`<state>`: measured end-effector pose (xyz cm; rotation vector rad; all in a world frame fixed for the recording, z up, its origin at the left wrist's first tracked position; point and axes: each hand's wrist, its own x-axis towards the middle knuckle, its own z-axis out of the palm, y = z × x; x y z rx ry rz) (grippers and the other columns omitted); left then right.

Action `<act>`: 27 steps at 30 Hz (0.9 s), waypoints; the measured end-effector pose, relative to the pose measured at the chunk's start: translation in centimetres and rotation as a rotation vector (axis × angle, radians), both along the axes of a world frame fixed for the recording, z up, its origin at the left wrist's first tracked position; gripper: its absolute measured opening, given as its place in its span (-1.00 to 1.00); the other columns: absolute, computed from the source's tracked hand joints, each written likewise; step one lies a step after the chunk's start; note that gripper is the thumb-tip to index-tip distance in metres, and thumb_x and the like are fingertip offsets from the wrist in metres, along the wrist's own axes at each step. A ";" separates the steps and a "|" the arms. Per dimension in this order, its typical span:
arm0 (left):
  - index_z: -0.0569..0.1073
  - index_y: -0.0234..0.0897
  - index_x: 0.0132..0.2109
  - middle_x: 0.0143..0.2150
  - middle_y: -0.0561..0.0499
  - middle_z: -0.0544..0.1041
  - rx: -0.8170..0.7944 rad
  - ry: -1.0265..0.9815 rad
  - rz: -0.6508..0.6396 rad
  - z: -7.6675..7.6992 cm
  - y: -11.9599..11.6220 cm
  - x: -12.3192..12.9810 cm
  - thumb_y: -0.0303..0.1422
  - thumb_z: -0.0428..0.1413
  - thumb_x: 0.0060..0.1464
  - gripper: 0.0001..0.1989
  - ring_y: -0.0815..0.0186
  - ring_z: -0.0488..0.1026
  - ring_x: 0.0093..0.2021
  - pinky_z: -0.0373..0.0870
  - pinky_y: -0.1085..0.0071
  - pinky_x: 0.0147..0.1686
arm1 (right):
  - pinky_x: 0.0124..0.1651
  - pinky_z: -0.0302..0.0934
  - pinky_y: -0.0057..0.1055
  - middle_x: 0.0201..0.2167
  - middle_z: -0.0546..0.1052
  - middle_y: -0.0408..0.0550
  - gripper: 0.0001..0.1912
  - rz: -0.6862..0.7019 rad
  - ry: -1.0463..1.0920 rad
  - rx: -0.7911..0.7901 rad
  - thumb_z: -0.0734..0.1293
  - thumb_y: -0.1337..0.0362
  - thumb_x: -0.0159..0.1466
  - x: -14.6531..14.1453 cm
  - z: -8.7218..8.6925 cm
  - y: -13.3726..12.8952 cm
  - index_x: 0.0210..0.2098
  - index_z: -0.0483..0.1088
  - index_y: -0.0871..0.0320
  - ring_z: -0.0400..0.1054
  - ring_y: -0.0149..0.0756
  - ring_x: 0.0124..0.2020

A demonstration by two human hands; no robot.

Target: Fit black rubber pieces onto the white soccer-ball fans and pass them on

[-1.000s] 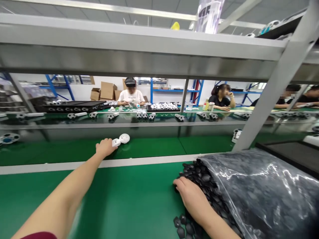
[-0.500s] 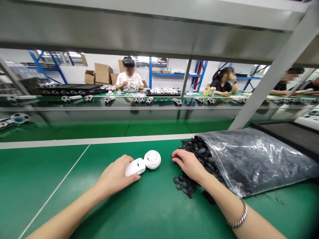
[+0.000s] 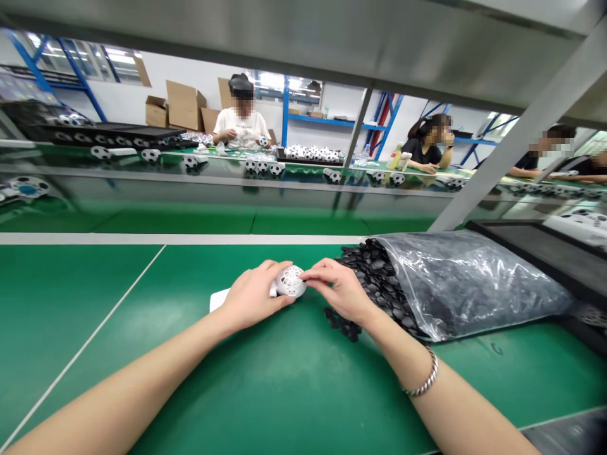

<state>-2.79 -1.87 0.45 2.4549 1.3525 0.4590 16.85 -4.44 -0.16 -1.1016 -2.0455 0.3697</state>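
The left hand (image 3: 256,294) grips the white ball-headed device (image 3: 290,284) at the dial's centre, while the right hand (image 3: 339,289), pinching a dark piece (image 3: 304,279) (barely visible) at its three o'clock, could drop it through a slack pinch.

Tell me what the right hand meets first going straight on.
The right hand would first meet the white openwork ball, which it seems to touch, though depth is unclear; beyond lies the left hand.

Factory workshop: green workbench (image 3: 279,392), co-workers (image 3: 244,129) opposite, blue racks (image 3: 286,107).
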 end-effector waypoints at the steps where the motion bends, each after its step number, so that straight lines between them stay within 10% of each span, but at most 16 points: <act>1: 0.20 -0.04 0.12 -0.01 0.04 0.35 0.000 -0.001 0.001 0.0 0.0 0.0 -0.12 0.07 -0.10 -0.42 0.18 0.35 -0.07 0.28 0.37 -0.17 | -0.20 0.21 -0.46 -0.38 0.43 -0.13 -0.83 0.023 0.000 -0.004 0.25 0.38 0.20 -0.1 0.0 -0.2 -0.25 0.43 0.08 0.32 -0.42 -0.31; 9: 0.14 -0.18 0.16 0.07 -0.03 0.33 -0.029 -0.045 0.072 -0.9 0.5 0.0 0.04 0.12 -0.24 -0.18 0.12 0.32 0.00 0.29 0.32 -0.11 | -0.19 0.15 -0.39 -0.32 0.46 -0.10 -0.82 0.101 -0.183 0.086 0.21 0.35 0.24 -1.6 -1.2 -0.4 -0.30 0.44 0.06 0.29 -0.35 -0.26; 27: 0.32 -0.10 0.01 -0.10 0.06 0.44 -0.069 -0.070 0.089 -0.2 0.0 0.2 -0.09 0.14 -0.21 -0.43 0.21 0.40 -0.15 0.31 0.42 -0.27 | 0.05 0.15 -0.23 0.08 0.21 0.06 -0.49 -0.034 0.213 -0.224 0.38 0.26 0.03 -1.9 -2.3 0.5 -0.03 0.23 0.10 0.08 -0.18 0.13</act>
